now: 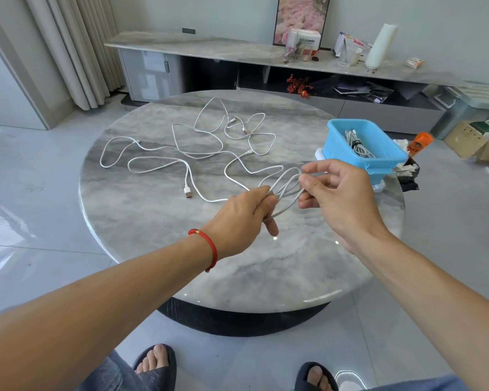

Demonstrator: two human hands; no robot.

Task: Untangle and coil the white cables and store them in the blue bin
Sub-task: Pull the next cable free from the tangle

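Observation:
Several loops of a white cable [285,187] hang between my hands above the round marble table [153,230]. My left hand [246,213] grips the gathered end of the loops. My right hand [336,193] pinches the far end of the loops with thumb and forefinger. The cable's loose tail runs off to the left and lies on the table. More white cables [209,136] sprawl tangled across the table's far half, one with a red-tipped USB plug [188,191]. The blue bin [364,145] stands at the table's right edge and holds a coiled white cable [356,145].
An orange bottle [419,143] and dark litter lie just right of the bin. A long grey sideboard [237,52] with boxes and a white roll runs along the far wall. Cardboard boxes [477,142] sit on the floor at right. My sandalled feet are below the table edge.

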